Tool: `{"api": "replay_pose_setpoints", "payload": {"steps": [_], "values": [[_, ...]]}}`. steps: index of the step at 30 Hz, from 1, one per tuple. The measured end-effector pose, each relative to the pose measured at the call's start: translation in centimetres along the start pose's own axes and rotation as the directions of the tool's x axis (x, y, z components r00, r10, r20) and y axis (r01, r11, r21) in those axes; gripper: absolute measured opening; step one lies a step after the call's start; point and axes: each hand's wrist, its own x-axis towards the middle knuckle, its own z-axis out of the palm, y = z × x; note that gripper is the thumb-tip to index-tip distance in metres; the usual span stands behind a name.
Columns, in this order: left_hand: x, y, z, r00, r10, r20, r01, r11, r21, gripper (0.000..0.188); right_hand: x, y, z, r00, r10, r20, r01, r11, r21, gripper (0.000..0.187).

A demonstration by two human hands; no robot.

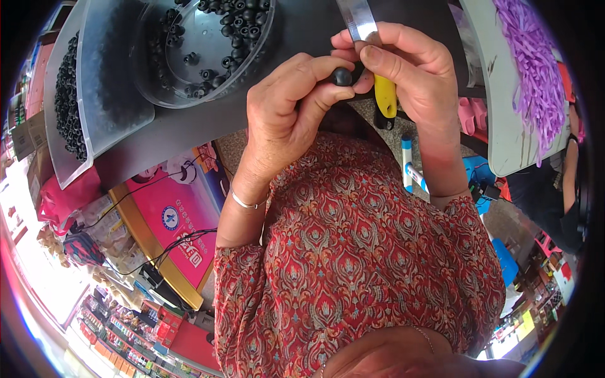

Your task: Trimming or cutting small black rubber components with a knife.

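Note:
Between the thumb and fingers of my left hand (287, 104) is a small black rounded piece (341, 77), pinched near the table's front edge. My right hand (416, 72) grips a utility knife with a yellow handle (385, 94); its broad metal blade (358, 19) points away from me. The fingertips of both hands come close together beside the black piece, and whether the knife touches it I cannot tell. Ahead of my left hand stands a clear round tub (217, 94) with several similar black pieces (242, 28) in it.
To the left, a large clear plastic bin (113, 126) holds a heap of small black pieces (69, 101). Purple strips (535, 69) lie on a pale table (504, 151) at the right, with another person's arm (570, 164) beside it. The dark table (170, 135) spans the front.

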Motion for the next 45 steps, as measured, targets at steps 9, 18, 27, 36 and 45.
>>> {"api": "replay_pose_setpoints", "payload": {"steps": [9, 18, 27, 36, 45], "values": [[-0.3, 2.2, -3.7, 0.99, 0.012, -0.137, 0.008, 0.99, 0.139, 0.023, 0.1, 0.3, 0.2, 0.982, 0.169, -0.086, -0.165, 0.985, 0.052, 0.023], [0.0, 5.8, -13.9, 0.81, 0.198, -0.552, 0.237, 0.75, 0.617, 0.018, 0.0, 1.5, -0.3, 0.989, 0.144, -0.045, -0.142, 0.989, 0.032, 0.024], [1.7, 4.8, -24.1, 0.953, 0.089, -0.29, 0.293, -0.018, 0.956, 0.024, 0.3, 1.3, 0.0, 0.992, 0.114, -0.054, -0.113, 0.993, 0.026, 0.024], [3.1, 1.3, -13.2, 0.991, -0.046, 0.124, -0.097, 0.394, 0.914, 0.01, 0.1, 1.4, 0.3, 0.989, 0.131, -0.062, -0.132, 0.991, -0.013, 0.024], [3.9, -3.4, -12.5, 0.937, -0.278, 0.21, -0.093, 0.38, 0.92, 0.007, -0.3, 1.6, -0.4, 0.994, 0.092, -0.067, -0.095, 0.994, -0.052, 0.023]]}}
